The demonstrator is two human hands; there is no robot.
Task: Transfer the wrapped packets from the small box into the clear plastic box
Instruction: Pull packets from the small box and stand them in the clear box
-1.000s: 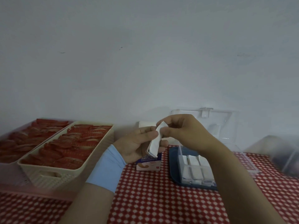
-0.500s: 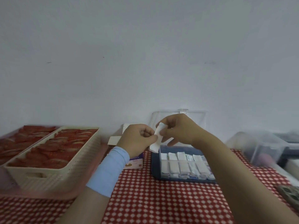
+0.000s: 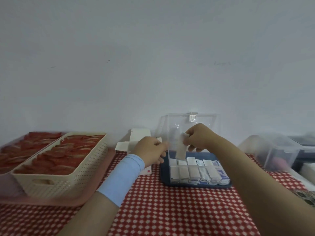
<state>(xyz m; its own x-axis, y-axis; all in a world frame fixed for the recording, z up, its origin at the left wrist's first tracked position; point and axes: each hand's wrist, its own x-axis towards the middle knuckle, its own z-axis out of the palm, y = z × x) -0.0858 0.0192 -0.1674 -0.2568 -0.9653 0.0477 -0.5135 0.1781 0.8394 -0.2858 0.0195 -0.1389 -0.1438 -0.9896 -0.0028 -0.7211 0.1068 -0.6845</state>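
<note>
The right hand (image 3: 198, 138) is raised over the back of the clear plastic box (image 3: 170, 133), forearm reaching in from the lower right and wrist bent downward. Its grip is a pinch: thumb and curled fingers hold the top end of one wrapped packet (image 3: 181, 150), which hangs upright with its lower end just above the left part of the row of packets (image 3: 194, 172) already lying side by side in the box. The box's lid (image 3: 204, 120) stands open and upright against the wall, and the box sits on a dark blue tray (image 3: 196, 186).

The left hand (image 3: 150, 153), with a light blue wristband (image 3: 122, 174) on the forearm, is just left of the clear box. Its knuckles face the camera, the thumb lies on top pointing right, and the fingers are curled round the small box (image 3: 134, 142), a closed grip on it; the box's white flaps stand open behind the hand. The two hands are near each other but apart.

On the left of the counter (image 3: 170, 210), covered by a red checked cloth, a cream basket (image 3: 68, 181) full of red packets (image 3: 68, 150) rests on a pink tray (image 3: 51, 201). A clear bin (image 3: 276, 150) stands at the far right, blurred
</note>
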